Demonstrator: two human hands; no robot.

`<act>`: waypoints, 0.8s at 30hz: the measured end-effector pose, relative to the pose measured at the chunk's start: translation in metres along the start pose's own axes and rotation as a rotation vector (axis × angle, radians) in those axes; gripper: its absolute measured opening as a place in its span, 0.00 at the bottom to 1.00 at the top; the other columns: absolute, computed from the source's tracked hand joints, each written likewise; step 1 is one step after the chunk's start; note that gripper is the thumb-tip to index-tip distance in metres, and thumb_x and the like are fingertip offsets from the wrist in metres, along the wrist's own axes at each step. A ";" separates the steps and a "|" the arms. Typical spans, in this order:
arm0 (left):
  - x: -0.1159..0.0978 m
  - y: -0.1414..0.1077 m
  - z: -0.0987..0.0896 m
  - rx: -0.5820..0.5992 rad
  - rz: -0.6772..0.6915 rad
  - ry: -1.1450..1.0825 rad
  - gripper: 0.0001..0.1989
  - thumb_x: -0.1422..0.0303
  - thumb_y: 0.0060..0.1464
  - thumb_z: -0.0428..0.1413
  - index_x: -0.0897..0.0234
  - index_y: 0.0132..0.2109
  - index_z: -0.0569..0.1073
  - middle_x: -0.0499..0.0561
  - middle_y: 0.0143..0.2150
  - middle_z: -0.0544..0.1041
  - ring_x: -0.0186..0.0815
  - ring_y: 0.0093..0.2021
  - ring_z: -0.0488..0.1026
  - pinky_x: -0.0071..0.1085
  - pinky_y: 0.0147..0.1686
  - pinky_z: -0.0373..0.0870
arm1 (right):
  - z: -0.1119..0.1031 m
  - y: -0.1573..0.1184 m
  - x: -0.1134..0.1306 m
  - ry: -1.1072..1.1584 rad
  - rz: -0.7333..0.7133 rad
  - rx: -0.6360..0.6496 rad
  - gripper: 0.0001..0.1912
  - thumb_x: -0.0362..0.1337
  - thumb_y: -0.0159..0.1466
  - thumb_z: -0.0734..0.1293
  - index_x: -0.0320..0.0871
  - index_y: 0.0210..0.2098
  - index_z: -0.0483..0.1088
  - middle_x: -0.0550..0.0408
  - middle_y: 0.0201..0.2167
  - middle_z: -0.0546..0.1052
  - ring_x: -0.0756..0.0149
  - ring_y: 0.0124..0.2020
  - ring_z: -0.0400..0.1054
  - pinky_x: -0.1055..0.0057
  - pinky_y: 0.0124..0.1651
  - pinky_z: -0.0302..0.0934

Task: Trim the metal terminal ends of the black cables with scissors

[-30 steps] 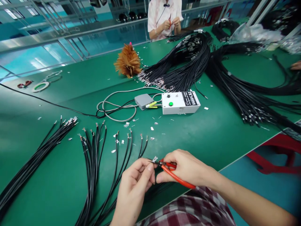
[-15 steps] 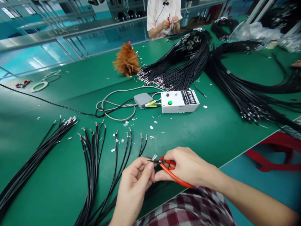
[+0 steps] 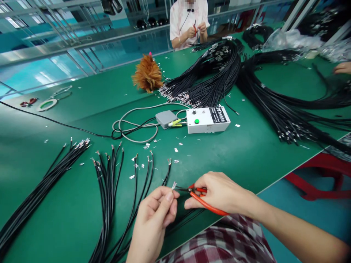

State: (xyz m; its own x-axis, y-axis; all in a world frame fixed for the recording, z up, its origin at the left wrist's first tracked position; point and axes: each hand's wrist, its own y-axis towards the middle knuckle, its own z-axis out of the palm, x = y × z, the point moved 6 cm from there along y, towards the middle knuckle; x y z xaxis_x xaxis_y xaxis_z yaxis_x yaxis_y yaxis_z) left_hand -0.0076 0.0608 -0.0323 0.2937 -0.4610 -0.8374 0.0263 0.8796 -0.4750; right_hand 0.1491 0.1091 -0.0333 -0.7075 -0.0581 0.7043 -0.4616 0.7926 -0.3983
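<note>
Between the thumb and fingers of my left hand (image 3: 157, 212) is a black cable, its stripped end (image 3: 173, 185) showing silvery strands above the fingertips. My right hand (image 3: 219, 193) is wrapped round red-handled snips (image 3: 210, 206), whose dark pointed blades lie just right of the cable end. Several black cables with bare ends (image 3: 108, 190) fan out on the green table (image 3: 246, 160) left of my left hand. Farther left lies another bundle of black cables (image 3: 46, 186) with silvery tips.
A white box with a green button (image 3: 208, 122), a grey pad (image 3: 166, 119) and looped cords lie ahead. Behind are a brown feather duster (image 3: 148, 75) and large black cable bundles (image 3: 219, 73). A person (image 3: 189, 25) across the table holds red-handled scissors. Another hand (image 3: 342, 68) shows at right.
The snips have moved right, off the cable end, and my two hands are farther apart. My left hand has shifted slightly left. Another person's hand at the right edge shows more.
</note>
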 end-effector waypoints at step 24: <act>0.008 0.003 0.000 -0.095 0.115 0.293 0.12 0.60 0.52 0.60 0.65 0.30 0.72 0.45 0.21 0.71 0.25 0.19 0.60 0.21 0.18 0.55 | 0.021 0.005 0.016 1.121 -0.173 -0.375 0.09 0.28 0.51 0.71 0.43 0.23 0.65 0.58 0.26 0.77 0.68 0.29 0.72 0.71 0.35 0.66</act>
State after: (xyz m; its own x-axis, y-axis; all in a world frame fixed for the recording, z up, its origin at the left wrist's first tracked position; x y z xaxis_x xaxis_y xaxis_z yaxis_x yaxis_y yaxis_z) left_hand -0.0047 0.0600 -0.0405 0.0017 -0.3858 -0.9226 -0.0841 0.9193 -0.3845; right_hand 0.1240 0.0997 -0.0361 0.2958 0.2330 0.9264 -0.1877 0.9651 -0.1828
